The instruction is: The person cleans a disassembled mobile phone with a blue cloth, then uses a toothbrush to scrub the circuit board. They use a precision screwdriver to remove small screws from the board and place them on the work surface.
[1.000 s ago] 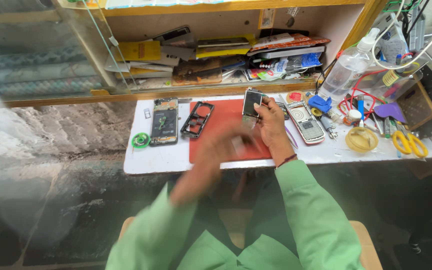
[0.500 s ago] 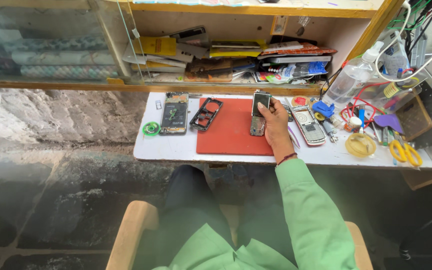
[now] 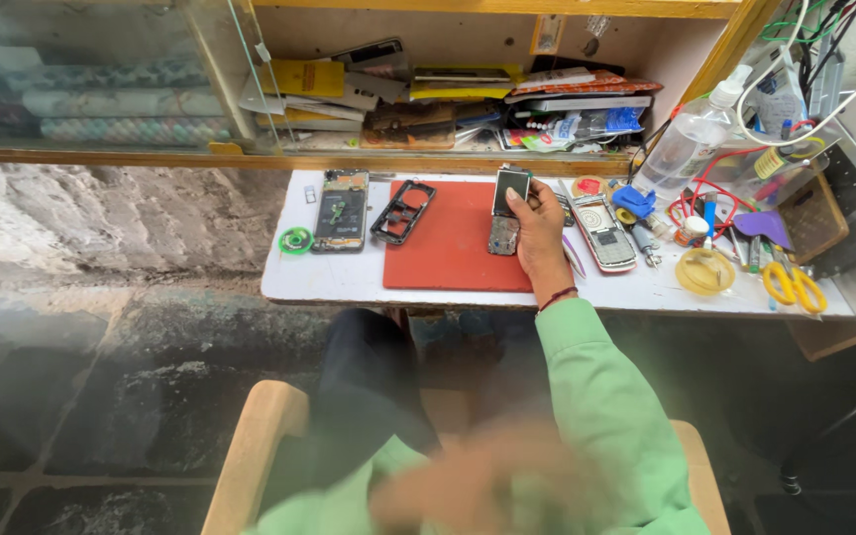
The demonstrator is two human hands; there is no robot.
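Head view, our only one: right hand is on the desk, fingers closed around a small phone board with its screen part up, holding it at the back right corner of the red mat; the board's lower end rests on the mat near its right edge. Green sleeve runs from that wrist back toward us, with a dark-red band at the wrist. Left hand is off the desk, low in the frame over our lap, motion-blurred; we cannot tell if it is wide, narrow or holding anything. On the mat's back left corner lies a black phone frame, tilted. Left of the mat, an opened phone lies flat showing its insides, and a green tape roll sits beside it toward the left edge. Just right of the right hand a silver keypad phone lies face up. Further right, a yellow tape roll and yellow-handled scissors sit near the desk's front right part, with a tangle of red and white wires and a clear spray bottle at the back right corner. Behind the desk, a shelf holds stacked boxes and papers.
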